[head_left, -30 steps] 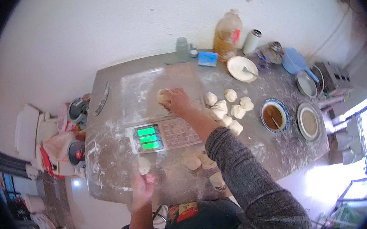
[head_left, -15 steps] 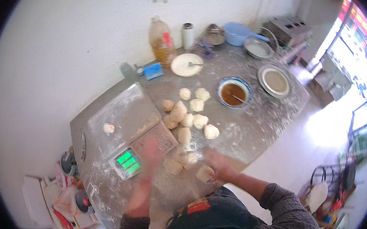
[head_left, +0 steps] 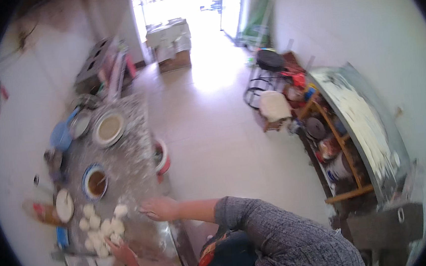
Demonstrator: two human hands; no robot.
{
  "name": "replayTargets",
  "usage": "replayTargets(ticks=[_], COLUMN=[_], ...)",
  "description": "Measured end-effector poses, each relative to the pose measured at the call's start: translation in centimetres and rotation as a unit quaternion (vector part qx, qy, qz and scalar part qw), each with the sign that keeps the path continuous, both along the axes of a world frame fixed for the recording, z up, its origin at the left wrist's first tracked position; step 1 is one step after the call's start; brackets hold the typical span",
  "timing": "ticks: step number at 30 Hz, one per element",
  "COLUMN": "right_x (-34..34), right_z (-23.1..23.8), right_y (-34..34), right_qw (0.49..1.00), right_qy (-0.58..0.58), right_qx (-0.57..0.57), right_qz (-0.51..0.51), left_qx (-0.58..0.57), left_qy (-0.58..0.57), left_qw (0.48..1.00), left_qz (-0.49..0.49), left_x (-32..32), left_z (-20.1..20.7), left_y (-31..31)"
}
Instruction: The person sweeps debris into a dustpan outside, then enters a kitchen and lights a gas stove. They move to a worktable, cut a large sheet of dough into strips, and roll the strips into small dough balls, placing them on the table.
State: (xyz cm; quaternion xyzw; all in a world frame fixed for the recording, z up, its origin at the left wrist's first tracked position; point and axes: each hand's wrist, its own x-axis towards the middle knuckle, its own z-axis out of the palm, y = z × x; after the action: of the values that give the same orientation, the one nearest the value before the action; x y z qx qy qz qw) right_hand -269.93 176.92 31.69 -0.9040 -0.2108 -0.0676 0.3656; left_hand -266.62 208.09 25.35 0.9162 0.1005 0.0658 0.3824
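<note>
Several pale dough balls [head_left: 105, 226] lie grouped on the floury table at the lower left, one of them [head_left: 121, 210] a little apart toward my right hand. My left hand [head_left: 122, 252] is at the near side of the group, its fingers stretched toward the closest balls; whether they touch is too blurred to tell. My right hand [head_left: 160, 209] reaches across the table's right edge with fingers extended, and no object shows in it. Beyond the dough stands a blue-rimmed bowl [head_left: 86, 181] of brown sauce with a spoon.
Along the wall are an oil jug [head_left: 41, 213], a white plate [head_left: 65, 205] and a blue basin [head_left: 61, 136]. A round dish [head_left: 109, 128] sits farther along the table [head_left: 131, 155]. On the right, a flour-covered tray [head_left: 359, 120] rests above a wooden rack [head_left: 344, 154], with stools nearby.
My view has swung far to the right, so the table now lies at the left and the doorway and rack show. The scale has left clear view. My right hand appears farther from the dough.
</note>
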Motion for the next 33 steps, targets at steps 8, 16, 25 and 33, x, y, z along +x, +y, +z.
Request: replayTargets(ticks=[8,16,25,33], right_x=[-27.4,-48.2,-61.9,-70.3], right_z=[-8.0,-10.5,-5.7,-6.1], right_y=[-21.8,-37.6,-50.2,-53.4], right_qw=[0.920,0.822,0.675,0.513], right_qy=[0.304,0.344,0.189,0.211], right_qx=[-0.004,0.054,0.078,0.188], right_qz=[-0.248,-0.451,-0.709,-0.811], left_qx=[0.422,0.042,0.065,-0.068], left_qy=[-0.283,-0.077,-0.029,-0.017], left_qw=[0.861,0.878,0.599,0.439], left_qz=[-0.016,-0.470,-0.798,-0.896], left_x=[-7.3,-14.7,-35.8,-52.6], left_z=[-1.2,0.8,2.8,-2.7], left_y=[-10.7,-49.4,-87.6,-118.1])
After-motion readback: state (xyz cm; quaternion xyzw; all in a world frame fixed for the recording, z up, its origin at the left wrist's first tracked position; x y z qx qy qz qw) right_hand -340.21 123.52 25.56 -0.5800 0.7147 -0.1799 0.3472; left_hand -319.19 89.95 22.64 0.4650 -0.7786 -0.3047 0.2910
